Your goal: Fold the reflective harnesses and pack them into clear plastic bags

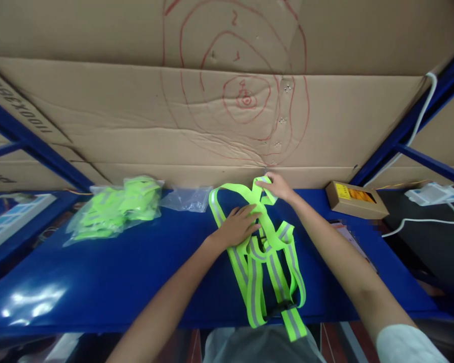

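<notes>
A neon yellow-green reflective vest [254, 297] made of straps with grey stripes lies partly bunched on the blue tabletop, its lower end hanging over the front edge. My left hand [237, 227] rests on the upper straps with fingers stretched out and pressing lightly. At the far end of the vest, my right hand [278, 185] pinches a looped strap. A black buckle [283, 306] sits across the lower straps near the table's front edge. Where the straps cross beside my left hand, their layering is hard to make out.
Clear plastic bags [119, 207] holding more neon straps lie at the back left, beside a flat clear bag [192, 198]. A small cardboard box [357, 199] stands at the back right. Behind rises a cardboard wall [117, 116] with red rings; blue frame posts flank it.
</notes>
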{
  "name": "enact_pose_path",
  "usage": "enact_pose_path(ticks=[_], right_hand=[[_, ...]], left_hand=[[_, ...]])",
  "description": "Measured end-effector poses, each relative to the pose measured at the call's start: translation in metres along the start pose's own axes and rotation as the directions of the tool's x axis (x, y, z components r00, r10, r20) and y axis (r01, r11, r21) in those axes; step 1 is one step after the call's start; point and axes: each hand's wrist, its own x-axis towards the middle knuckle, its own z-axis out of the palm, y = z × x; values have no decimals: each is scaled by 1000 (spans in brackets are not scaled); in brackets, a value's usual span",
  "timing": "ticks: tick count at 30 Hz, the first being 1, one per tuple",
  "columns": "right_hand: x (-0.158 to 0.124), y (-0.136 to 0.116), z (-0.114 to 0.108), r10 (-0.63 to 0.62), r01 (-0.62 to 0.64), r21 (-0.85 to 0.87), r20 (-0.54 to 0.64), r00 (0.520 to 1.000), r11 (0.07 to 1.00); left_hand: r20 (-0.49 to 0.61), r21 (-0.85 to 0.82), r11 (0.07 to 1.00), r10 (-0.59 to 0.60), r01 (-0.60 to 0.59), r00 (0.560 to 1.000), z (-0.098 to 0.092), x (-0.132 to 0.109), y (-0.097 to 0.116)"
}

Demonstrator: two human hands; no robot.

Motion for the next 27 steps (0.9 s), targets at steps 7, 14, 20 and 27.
enact_pose_path(ticks=[7,14,20,27], right_hand=[[18,4,-36,57,-55,-45,53,997,997],[-20,32,-28,82,-82,-2,97,992,997],[-34,39,-36,108,-113,28,146,983,993],[-30,47,-60,205,-205,17,-12,979,979]], left_hand=[[12,85,993,-82,80,997,8,15,4],[-48,91,985,-145,149,988,8,22,-1],[-71,71,990,-117,122,991,11,25,10],[-120,97,975,-186,198,975,15,19,17]])
